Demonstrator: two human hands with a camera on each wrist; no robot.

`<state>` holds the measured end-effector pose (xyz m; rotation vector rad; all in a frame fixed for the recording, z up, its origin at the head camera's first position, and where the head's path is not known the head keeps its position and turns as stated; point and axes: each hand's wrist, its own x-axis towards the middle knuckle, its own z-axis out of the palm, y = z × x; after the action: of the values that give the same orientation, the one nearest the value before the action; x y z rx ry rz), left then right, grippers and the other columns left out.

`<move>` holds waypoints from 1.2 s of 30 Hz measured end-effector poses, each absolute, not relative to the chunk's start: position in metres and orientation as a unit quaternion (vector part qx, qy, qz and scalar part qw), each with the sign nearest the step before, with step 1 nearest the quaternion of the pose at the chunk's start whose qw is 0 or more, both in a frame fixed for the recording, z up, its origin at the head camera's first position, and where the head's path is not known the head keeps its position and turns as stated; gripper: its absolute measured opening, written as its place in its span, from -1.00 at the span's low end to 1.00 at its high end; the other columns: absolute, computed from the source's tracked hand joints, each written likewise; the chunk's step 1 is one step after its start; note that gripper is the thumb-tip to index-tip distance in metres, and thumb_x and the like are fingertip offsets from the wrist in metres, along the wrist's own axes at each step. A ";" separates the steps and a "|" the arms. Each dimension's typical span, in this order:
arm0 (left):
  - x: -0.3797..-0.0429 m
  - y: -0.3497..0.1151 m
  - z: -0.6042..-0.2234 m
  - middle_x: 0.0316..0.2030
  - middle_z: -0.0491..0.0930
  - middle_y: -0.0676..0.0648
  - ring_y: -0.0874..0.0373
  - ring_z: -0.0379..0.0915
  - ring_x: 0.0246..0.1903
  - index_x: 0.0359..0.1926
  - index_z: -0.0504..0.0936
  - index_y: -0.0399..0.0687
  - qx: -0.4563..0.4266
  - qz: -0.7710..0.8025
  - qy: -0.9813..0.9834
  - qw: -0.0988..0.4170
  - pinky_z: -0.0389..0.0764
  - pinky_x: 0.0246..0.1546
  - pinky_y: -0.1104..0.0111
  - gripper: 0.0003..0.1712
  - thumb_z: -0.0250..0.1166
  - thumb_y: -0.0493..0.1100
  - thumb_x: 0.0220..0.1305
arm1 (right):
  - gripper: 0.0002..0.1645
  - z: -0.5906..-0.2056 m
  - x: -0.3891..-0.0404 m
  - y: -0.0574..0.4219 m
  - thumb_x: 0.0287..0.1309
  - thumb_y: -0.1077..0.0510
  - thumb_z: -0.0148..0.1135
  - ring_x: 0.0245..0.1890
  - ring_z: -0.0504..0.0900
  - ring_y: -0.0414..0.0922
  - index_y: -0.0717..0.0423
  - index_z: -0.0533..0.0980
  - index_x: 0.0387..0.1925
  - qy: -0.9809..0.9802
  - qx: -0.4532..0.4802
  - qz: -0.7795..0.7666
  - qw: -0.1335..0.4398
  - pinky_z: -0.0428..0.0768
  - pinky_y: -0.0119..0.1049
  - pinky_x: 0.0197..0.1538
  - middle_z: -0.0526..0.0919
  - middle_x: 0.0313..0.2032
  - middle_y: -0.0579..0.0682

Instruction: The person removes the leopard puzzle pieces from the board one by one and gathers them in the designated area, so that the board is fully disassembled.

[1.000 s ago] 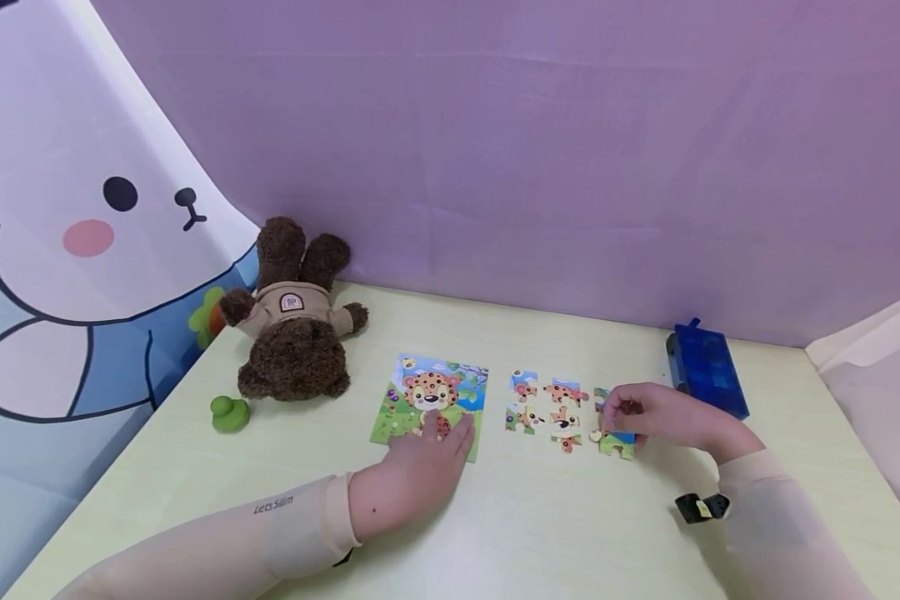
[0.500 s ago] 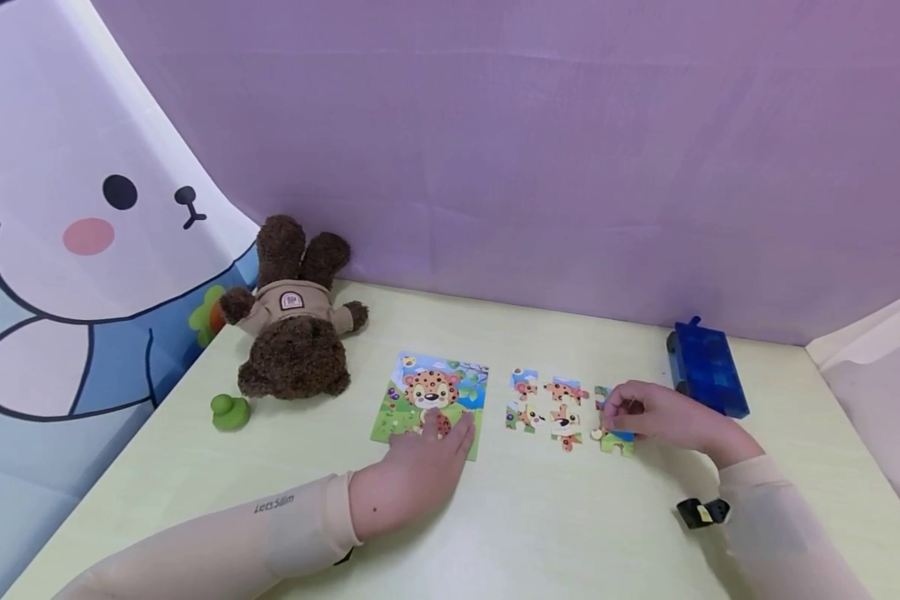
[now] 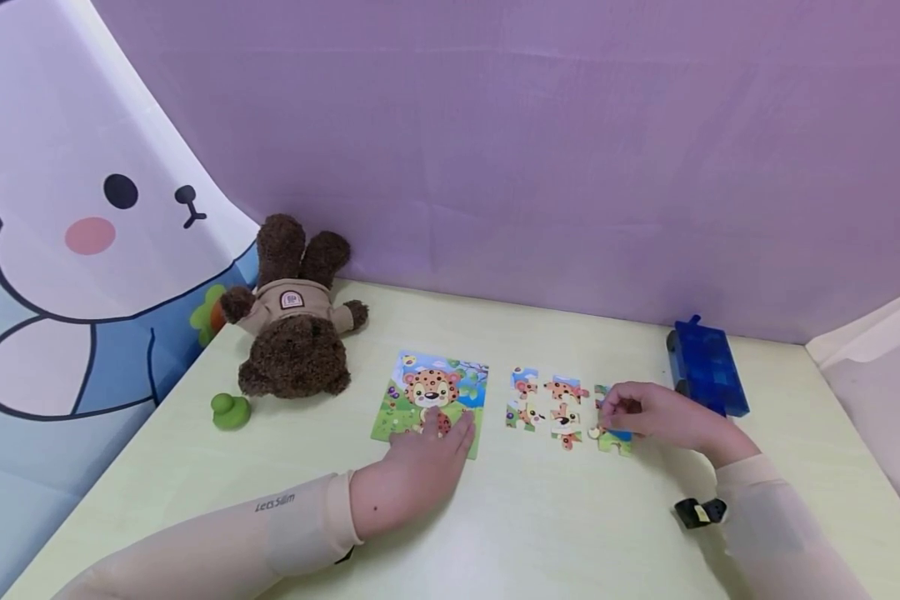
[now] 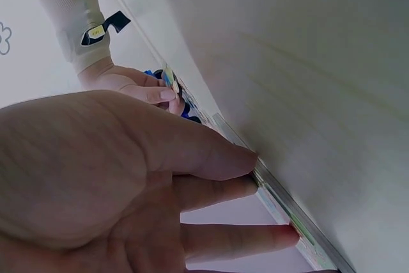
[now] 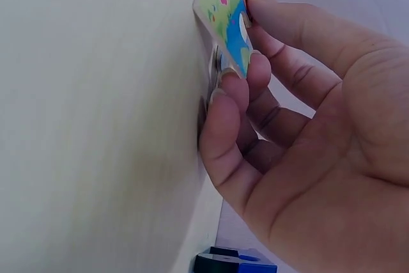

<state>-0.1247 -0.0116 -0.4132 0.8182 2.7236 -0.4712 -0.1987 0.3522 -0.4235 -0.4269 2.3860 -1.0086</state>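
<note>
My left hand (image 3: 423,483) lies on the lower part of a square leopard picture card (image 3: 429,392), its fingers spread and straight. To the right of the card, my right hand (image 3: 656,417) pinches a green-and-blue jigsaw puzzle piece (image 5: 227,27) between thumb and fingers. That piece is tilted up off the table in the right wrist view. Two columns of loose puzzle pieces (image 3: 566,421) lie between the card and my right hand, with small gaps among them. Another piece (image 3: 601,392) is partly hidden behind my right fingers.
A blue translucent toy vehicle (image 3: 708,367) stands behind my right hand. Toward the left lie a brown teddy bear (image 3: 296,354) and a small green rubber duck (image 3: 230,412). A purple cloth (image 3: 495,167) hangs along the table's back edge.
My right hand has shifted very slightly left while holding the puzzle piece. The left hand stays on the card, and the loose pieces keep their layout.
</note>
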 end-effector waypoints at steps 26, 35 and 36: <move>-0.120 -0.010 -0.416 0.72 0.06 0.16 -0.11 0.32 0.59 0.70 0.16 0.16 0.273 -0.196 0.934 0.117 0.87 -0.10 -0.07 -0.20 0.22 -0.11 0.57 | -0.82 -0.404 -0.212 0.324 0.55 0.05 0.24 -0.21 0.53 -0.07 0.07 0.61 -0.04 0.894 -0.173 -0.353 0.213 0.59 -0.37 -0.22 0.65 -0.16 0.04; -0.119 -0.006 -0.419 0.73 0.02 0.13 -0.16 0.23 0.62 0.70 0.16 0.15 0.256 -0.166 0.943 0.132 0.81 -0.01 -0.21 -0.18 0.26 -0.07 0.55 | -0.80 -0.387 -0.233 0.268 0.56 -0.04 0.21 -0.30 0.55 0.00 -0.02 0.60 -0.05 0.893 -0.194 -0.345 0.213 0.58 -0.23 -0.31 0.68 -0.12 0.12; -0.119 -0.006 -0.419 0.73 0.02 0.13 -0.16 0.23 0.63 0.70 0.16 0.15 0.254 -0.163 0.944 0.134 0.81 0.00 -0.22 -0.18 0.25 -0.07 0.55 | -0.80 -0.386 -0.235 0.260 0.56 -0.05 0.21 -0.31 0.56 0.01 -0.03 0.61 -0.05 0.893 -0.197 -0.345 0.213 0.58 -0.22 -0.31 0.69 -0.11 0.12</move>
<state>-0.1195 -0.0059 -0.4194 0.7367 2.7366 -0.4734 -0.2349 0.2604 -0.3857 -0.5459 2.4777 -0.9576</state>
